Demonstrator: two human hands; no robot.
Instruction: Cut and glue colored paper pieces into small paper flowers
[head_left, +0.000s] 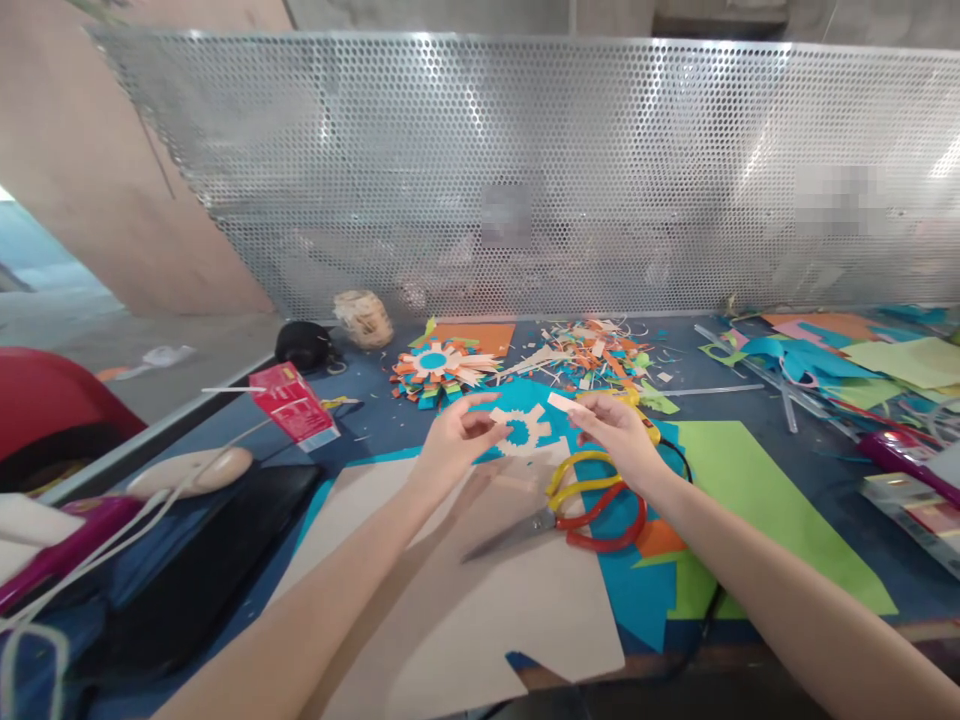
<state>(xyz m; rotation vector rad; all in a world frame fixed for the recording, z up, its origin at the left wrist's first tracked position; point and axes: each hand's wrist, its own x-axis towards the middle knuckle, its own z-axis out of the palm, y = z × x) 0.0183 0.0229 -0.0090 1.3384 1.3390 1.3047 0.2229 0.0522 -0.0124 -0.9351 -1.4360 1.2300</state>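
Observation:
My left hand (466, 432) pinches the left edge of a cream cut-out ring (523, 448) with blocky tabs round part of its rim. In my right hand (613, 428) is a small cream paper strip (564, 402), held between thumb and fingers just right of the ring. Scissors (596, 508) with yellow and red handles lie below my hands, blades pointing left, on a large cream sheet (450, 590). Blue paper (637, 590) shows under the sheet. Beyond my left hand sits a layered paper rosette (435, 365) in orange, blue and cream.
A pile of paper scraps (600, 350) lies behind my hands. Green sheets (757, 510) are at right, with more coloured paper (847, 365) beyond. At left are a red carton (292, 405), a black pouch (217, 560) and a corded glue gun (67, 545). A perforated metal panel (585, 150) closes the back.

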